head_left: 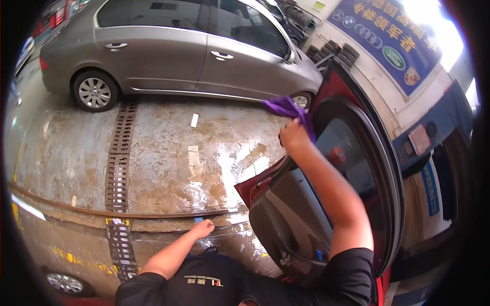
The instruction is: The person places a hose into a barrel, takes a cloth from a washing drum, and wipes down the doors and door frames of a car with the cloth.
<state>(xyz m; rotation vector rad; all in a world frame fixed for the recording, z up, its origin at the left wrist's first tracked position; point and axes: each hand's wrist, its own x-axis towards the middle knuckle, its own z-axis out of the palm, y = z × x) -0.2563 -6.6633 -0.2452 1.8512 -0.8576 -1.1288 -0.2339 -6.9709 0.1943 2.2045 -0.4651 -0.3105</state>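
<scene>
My right hand (295, 135) is closed round a purple cloth (288, 108), raised at the edge of the open red car door (322, 94). The cloth hangs loosely on both sides of the fist, close to the window frame. Below it are the door's window glass (352, 137) and its dark inner panel (293, 209). My left hand (205, 228) hangs low over the floor with fingers curled, apart from the door. A small blue patch shows just behind its fingers; whether the hand holds it cannot be made out.
A grey sedan (158, 56) stands ahead across the wet, worn floor (158, 153). A floor drain grate (118, 168) runs toward it. Stacked tyres (332, 51) and a blue banner (380, 35) are at the upper right. A wheel (66, 282) shows at the lower left.
</scene>
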